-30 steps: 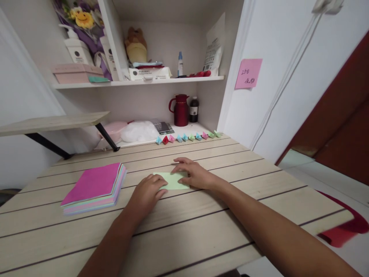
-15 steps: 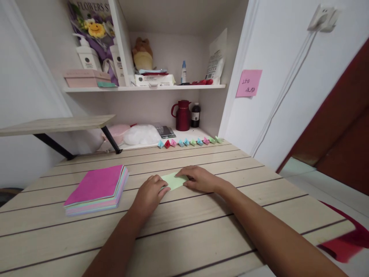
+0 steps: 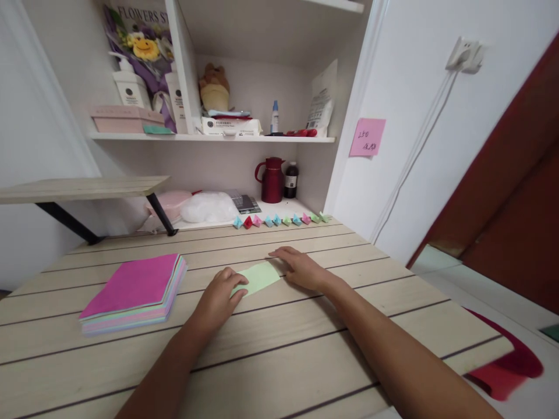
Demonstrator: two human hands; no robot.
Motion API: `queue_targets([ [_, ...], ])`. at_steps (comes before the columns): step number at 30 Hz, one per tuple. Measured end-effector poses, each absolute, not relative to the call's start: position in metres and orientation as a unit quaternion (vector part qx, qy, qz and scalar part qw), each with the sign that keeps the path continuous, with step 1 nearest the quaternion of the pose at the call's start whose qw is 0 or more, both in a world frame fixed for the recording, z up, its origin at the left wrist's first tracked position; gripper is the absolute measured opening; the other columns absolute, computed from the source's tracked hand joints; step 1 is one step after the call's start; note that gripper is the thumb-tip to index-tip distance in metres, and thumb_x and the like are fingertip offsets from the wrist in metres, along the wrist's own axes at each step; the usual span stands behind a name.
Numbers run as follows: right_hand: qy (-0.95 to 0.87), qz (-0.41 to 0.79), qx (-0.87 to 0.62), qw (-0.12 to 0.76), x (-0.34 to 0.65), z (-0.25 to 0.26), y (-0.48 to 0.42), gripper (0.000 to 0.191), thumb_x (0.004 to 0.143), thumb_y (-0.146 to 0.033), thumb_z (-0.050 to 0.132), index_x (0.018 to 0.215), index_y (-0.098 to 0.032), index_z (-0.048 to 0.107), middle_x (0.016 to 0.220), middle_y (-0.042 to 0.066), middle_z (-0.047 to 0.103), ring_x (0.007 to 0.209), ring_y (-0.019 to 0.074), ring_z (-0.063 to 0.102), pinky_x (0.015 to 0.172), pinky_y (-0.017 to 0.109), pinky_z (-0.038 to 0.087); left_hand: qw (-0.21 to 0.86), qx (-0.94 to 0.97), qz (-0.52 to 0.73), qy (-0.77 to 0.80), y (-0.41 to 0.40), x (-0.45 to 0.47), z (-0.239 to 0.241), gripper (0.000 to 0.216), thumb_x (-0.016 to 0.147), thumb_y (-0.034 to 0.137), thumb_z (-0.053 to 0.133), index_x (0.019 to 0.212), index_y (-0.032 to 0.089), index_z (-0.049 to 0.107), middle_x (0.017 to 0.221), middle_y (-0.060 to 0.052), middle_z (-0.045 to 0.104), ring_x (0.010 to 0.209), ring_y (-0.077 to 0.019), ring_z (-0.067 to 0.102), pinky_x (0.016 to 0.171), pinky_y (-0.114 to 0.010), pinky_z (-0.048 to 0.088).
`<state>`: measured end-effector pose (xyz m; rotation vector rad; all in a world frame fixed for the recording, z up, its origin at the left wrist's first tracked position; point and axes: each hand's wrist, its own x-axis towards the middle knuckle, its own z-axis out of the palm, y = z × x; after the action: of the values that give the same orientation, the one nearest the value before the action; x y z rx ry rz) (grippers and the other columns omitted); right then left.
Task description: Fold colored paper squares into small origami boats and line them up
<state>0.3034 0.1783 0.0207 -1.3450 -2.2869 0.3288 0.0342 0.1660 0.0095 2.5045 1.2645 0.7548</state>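
A light green sheet of paper (image 3: 262,275), folded into a rectangle as far as I can tell, lies flat on the wooden table. My left hand (image 3: 222,294) has its thumb and fingers closed on the paper's left end. Just off the right end is my right hand (image 3: 302,269), palm down, its fingers stretched out and nothing in them. To the left sits a thick stack of coloured square paper (image 3: 131,286) with a magenta sheet on top.
Small folded paper pieces (image 3: 276,220) in several colours line the table's back edge. Behind them, a dark red jug (image 3: 272,180) and a dark bottle (image 3: 290,180) stand in the cabinet. A raised wooden shelf (image 3: 82,186) on black legs occupies the back left.
My right hand has let go of the green paper's right end and opened, moving slightly to the right. My left hand stays on the left end. The view has shifted a little.
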Motion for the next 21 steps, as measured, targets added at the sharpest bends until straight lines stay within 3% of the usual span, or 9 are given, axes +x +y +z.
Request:
queue_targets([
  [5, -0.827, 0.122, -0.490, 0.249, 0.303, 0.020, 0.182, 0.069, 0.077, -0.012, 0.062, 0.141, -0.032, 0.045, 0.138, 0.007, 0.050, 0.123, 0.0250, 0.051, 0.103, 0.042, 0.041, 0.146, 0.848, 0.282, 0.423, 0.168, 0.033, 0.008, 0.019, 0.086, 0.018, 0.050, 0.094, 0.021, 0.067, 0.097, -0.006, 0.061, 0.095, -0.0213, 0.058, 0.085, -0.035, 0.048],
  [9, -0.828, 0.135, -0.476, 0.264, 0.301, 0.019, 0.182, 0.058, 0.080, -0.016, 0.063, 0.135, -0.032, 0.053, 0.132, 0.007, 0.054, 0.118, 0.0236, 0.054, 0.104, 0.042, 0.040, 0.162, 0.846, 0.290, 0.418, 0.168, 0.033, 0.009, 0.023, 0.087, 0.018, 0.046, 0.092, 0.021, 0.068, 0.096, -0.006, 0.062, 0.095, -0.0205, 0.059, 0.085, -0.035, 0.048],
  [14, -0.823, 0.173, -0.442, 0.312, 0.296, 0.017, 0.181, 0.058, 0.078, -0.010, 0.062, 0.131, -0.032, 0.057, 0.139, 0.007, 0.046, 0.129, 0.0245, 0.046, 0.106, 0.040, 0.039, 0.175, 0.845, 0.289, 0.414, 0.162, 0.033, 0.014, 0.021, 0.086, 0.023, 0.050, 0.092, 0.022, 0.070, 0.096, -0.006, 0.061, 0.096, -0.0214, 0.058, 0.086, -0.035, 0.047],
  [17, -0.823, 0.205, -0.409, 0.336, 0.293, 0.018, 0.179, 0.045, 0.078, -0.007, 0.060, 0.115, -0.030, 0.069, 0.145, 0.006, 0.038, 0.132, 0.0258, 0.043, 0.106, 0.040, 0.039, 0.185, 0.848, 0.288, 0.405, 0.158, 0.032, 0.017, 0.022, 0.086, 0.024, 0.051, 0.092, 0.023, 0.072, 0.096, -0.006, 0.061, 0.095, -0.0211, 0.058, 0.086, -0.034, 0.047],
  [21, -0.810, 0.237, -0.407, 0.350, 0.288, 0.022, 0.176, 0.011, 0.083, -0.021, 0.064, 0.085, -0.022, 0.075, 0.141, 0.007, 0.043, 0.130, 0.0269, 0.046, 0.106, 0.041, 0.039, 0.189, 0.859, 0.275, 0.389, 0.156, 0.030, 0.019, 0.024, 0.088, 0.027, 0.051, 0.099, 0.024, 0.072, 0.096, -0.006, 0.061, 0.096, -0.0205, 0.057, 0.088, -0.034, 0.046],
])
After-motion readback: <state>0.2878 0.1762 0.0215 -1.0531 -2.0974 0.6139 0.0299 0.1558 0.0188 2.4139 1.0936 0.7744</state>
